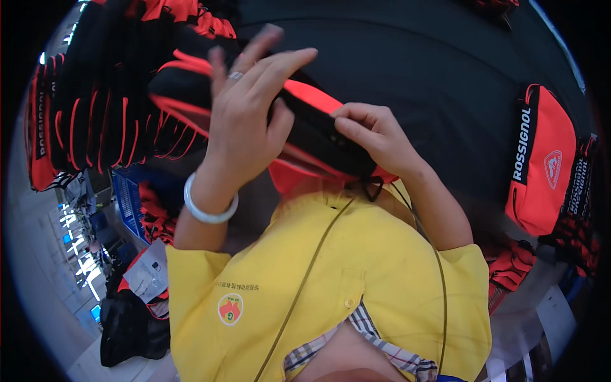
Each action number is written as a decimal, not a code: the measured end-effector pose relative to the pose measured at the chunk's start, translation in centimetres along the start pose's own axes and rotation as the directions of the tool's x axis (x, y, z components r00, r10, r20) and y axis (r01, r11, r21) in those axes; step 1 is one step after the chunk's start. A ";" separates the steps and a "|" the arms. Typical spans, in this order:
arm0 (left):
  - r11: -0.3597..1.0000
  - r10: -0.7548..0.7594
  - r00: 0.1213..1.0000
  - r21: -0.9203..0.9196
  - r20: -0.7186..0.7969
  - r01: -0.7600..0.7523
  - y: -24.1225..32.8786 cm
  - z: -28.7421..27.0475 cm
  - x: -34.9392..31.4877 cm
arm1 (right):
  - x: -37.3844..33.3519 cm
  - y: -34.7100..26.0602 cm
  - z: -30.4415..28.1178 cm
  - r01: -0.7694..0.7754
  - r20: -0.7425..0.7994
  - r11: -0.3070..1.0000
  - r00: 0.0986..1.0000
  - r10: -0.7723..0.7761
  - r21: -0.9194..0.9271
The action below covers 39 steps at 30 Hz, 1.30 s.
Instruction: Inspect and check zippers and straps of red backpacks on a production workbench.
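Observation:
A red and black zip bag [324, 137] lies tilted in front of my chest, with its black zip side turned up. My right hand [375, 134] pinches its edge near the right end, thumb and forefinger together. Above the left part of the bag is my left hand [248, 111], fingers spread and slightly blurred, a ring on one finger and a pale bangle [210, 207] on the wrist. It hides part of the bag, and whether its palm touches the fabric I cannot tell. A small dark cord loop [372, 189] hangs at the bag's near right end.
A black-covered table [414, 57] stretches ahead. Several black and red bags [95, 121] stand packed at the left. Another red bag [547, 169] sits at the right, with more beside it. Below left are a blue basket [129, 200] and a white sheet [147, 272].

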<state>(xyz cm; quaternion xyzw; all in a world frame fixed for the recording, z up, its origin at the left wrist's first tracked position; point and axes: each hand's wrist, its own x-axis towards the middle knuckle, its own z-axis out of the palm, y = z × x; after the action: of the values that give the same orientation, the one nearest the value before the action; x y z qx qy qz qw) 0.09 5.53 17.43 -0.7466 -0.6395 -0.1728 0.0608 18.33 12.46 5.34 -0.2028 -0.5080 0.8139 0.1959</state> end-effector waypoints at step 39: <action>0.530 -0.822 0.568 -0.421 -0.040 0.736 -5.5 1.8 -10.6 | -5.0 4.4 1.1 0.433 0.163 0.486 0.849 -0.503 -0.759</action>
<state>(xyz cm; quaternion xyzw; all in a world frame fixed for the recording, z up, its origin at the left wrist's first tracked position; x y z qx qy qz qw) -6.21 -2.82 11.48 -0.3504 -0.8513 -0.3810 -0.0858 21.47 7.23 2.42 -0.1535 -0.8327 0.4222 0.3237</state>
